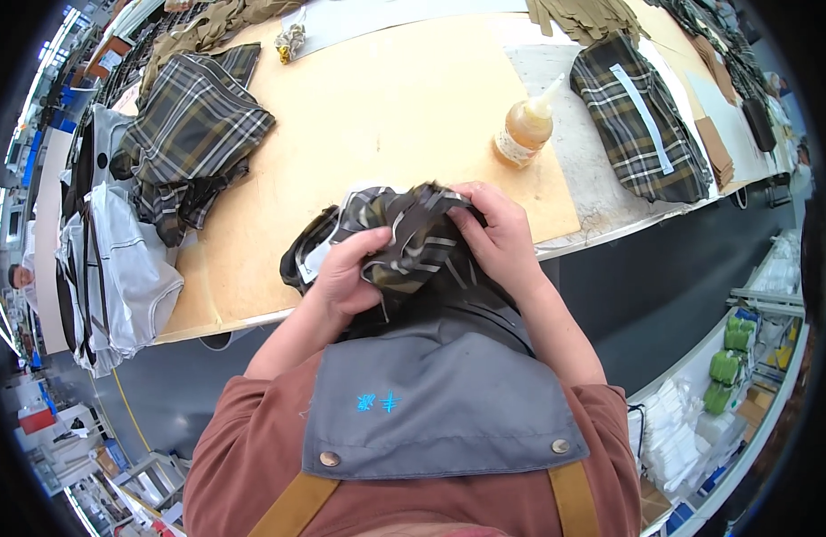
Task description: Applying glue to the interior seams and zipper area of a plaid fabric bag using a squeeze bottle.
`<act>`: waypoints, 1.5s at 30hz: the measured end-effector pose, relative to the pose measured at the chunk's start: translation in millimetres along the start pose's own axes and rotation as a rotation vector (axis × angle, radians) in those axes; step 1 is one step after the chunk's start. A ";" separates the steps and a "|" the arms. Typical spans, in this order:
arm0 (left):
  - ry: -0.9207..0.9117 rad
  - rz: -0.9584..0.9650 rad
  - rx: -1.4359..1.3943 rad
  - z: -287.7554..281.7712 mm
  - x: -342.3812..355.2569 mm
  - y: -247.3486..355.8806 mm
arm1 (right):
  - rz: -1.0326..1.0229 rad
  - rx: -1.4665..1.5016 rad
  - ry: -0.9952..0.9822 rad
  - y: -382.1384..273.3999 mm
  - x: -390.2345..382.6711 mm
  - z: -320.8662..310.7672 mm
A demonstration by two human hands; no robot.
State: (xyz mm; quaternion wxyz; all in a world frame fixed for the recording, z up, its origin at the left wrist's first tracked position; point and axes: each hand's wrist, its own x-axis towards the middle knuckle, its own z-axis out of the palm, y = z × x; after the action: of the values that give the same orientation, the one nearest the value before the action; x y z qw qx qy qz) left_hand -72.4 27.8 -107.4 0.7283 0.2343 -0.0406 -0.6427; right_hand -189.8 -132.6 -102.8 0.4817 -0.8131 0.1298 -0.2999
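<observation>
A bunched piece of dark plaid cloth [411, 234] with white and olive stripes is held up at the table's front edge. My left hand [348, 270] grips its near left part, thumb on top and fingers curled under. At its upper right edge, my right hand [495, 228] pinches the cloth between thumb and fingers. A white patch [316, 259] shows on the cloth's left side beside my left hand. The cloth is smeared a little by motion, so whether it is a whole garment I cannot tell. Dark fabric hangs below it against my grey apron [440, 394].
A glue-like bottle [524, 132] of amber liquid with a pale nozzle stands right on the wooden table [386, 107]. Plaid garments [198, 116] and white cloth [122, 268] lie left. A folded plaid stack [641, 125] with a pale strip sits right. Green bundles [726, 367] fill a lower-right shelf.
</observation>
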 end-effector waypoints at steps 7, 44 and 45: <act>-0.072 -0.054 -0.304 -7.2 10.8 -9.1 | -0.163 -0.155 -0.038 2.0 5.8 1.2; -0.144 0.148 -0.066 -1.9 34.9 9.1 | -0.226 -0.269 0.038 -2.7 48.9 -9.0; -0.144 0.153 -0.066 -2.5 33.8 10.8 | -0.229 -0.267 0.036 -5.6 49.9 -12.6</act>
State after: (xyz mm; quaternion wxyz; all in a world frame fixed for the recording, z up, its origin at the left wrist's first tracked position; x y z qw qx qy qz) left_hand -55.9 -3.0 -113.6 0.7777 0.1597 -0.0892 -0.6015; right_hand -158.7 -163.7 -75.4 0.3296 -0.8739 0.0836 -0.3474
